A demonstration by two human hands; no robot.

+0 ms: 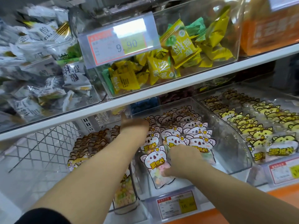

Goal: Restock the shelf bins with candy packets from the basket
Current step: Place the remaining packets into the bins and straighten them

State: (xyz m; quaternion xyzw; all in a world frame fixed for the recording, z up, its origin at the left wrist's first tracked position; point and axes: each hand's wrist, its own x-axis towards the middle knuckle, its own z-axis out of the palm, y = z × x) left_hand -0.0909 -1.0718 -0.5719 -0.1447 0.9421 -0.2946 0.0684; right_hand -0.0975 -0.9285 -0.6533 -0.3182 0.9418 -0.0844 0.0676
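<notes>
Koala candy packets [195, 126] stand rowed in clear bin [230, 152].

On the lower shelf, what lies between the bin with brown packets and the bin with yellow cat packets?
The head view shows a clear bin of white koala packets; the left hand and the right hand reach into it.

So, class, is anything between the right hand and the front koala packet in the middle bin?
Nothing visible. The right hand holds the front koala packet directly, inside the open-topped middle bin.
</notes>
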